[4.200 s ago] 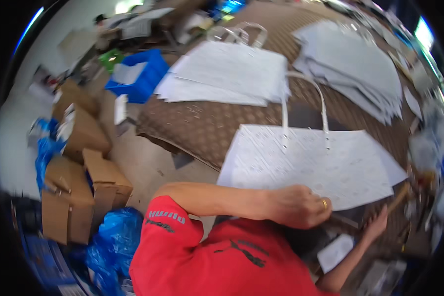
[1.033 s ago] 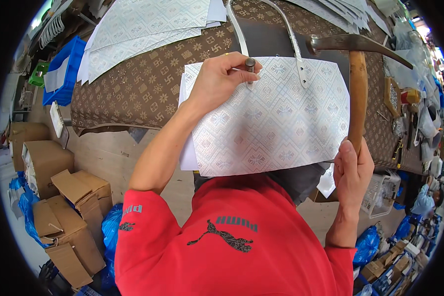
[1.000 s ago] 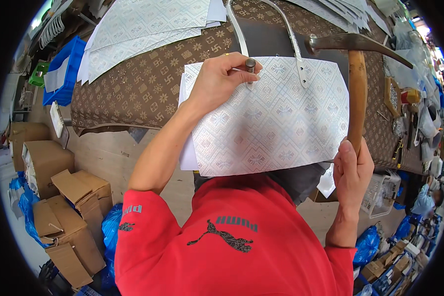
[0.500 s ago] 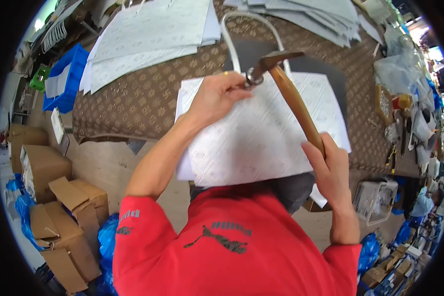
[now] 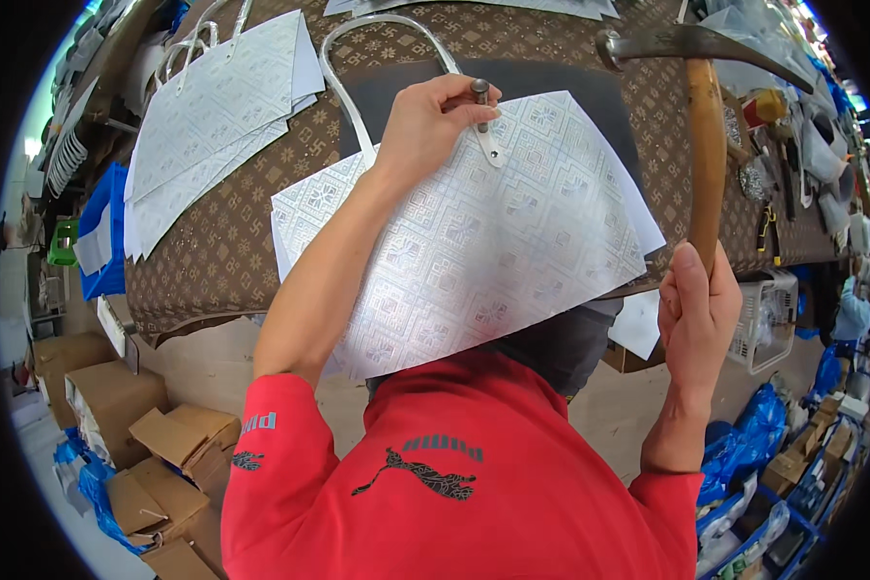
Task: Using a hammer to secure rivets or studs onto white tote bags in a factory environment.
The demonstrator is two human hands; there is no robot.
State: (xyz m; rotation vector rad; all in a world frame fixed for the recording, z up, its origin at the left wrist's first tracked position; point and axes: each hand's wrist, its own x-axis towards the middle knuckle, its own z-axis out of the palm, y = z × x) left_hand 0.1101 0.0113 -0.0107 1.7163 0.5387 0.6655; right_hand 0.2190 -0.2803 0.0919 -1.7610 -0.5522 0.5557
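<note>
My left hand [image 5: 423, 130] pinches a short metal punch [image 5: 480, 92] upright at the far edge of a white panel [image 5: 512, 232] with a silvery geometric pattern. Just beside the punch, the end tab [image 5: 494, 150] of a white strap handle [image 5: 353, 31] lies on the panel, with a small dark fastener in it. My right hand [image 5: 701, 300] is wrapped round the wooden shaft of a hammer [image 5: 708, 164], whose metal head is raised to the right, apart from the punch. A dark mat [image 5: 406, 82] lies under the panel's far part.
A brown patterned cloth [image 5: 203, 256] covers the table. Stacked patterned panels with handles [image 5: 213, 116] lie at the left, beside a blue crate [image 5: 106, 232]. Small metal fasteners [image 5: 752, 181], pliers [image 5: 768, 235] and plastic bags lie at the right. Cardboard boxes [image 5: 116, 411] stand on the floor.
The hammer has gone from the punch up and to the right, with my right hand. My left hand, still on the punch, has shifted slightly, and the panel now lies more slanted.
</note>
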